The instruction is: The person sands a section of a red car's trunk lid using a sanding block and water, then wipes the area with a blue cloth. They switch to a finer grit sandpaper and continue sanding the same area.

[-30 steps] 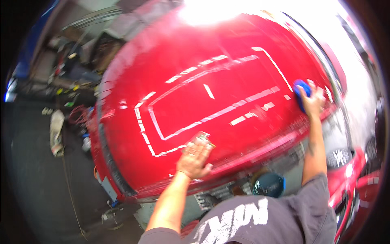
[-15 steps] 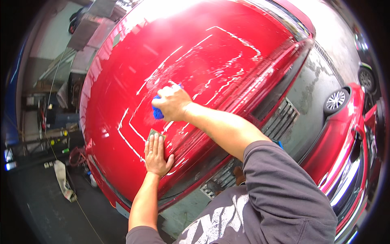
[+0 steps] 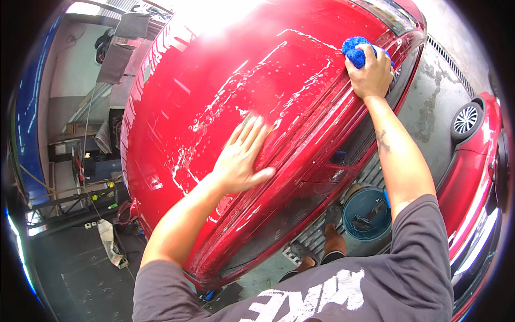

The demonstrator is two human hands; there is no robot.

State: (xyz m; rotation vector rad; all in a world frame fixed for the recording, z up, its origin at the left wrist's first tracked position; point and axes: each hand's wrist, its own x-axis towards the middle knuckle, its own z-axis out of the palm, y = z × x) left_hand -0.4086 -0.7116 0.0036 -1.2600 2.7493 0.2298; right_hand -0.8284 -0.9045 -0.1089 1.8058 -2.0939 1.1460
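Below me is the wet red car roof (image 3: 209,64), streaked with soap foam and water. My left hand (image 3: 241,155) lies flat on it near the side edge, fingers stretched out. A greenish-grey piece (image 3: 248,118) peeks out at its fingertips; most of it is hidden under them. Farther off to the right, my right hand (image 3: 370,74) has its fingers curled round a fluffy blue wash sponge (image 3: 355,49), at the roof's edge above the side windows.
On the floor beside the car stands a round bucket (image 3: 348,224) with a dark object in it, close to my feet. A second red car (image 3: 475,161) is parked at the right. Shelving and a grey cloth strip (image 3: 111,244) are at the left.
My right hand has carried the blue sponge far to the right, to the roof's edge. My left hand has slid forward and right with the flat piece under its fingers. The bucket has come into view.
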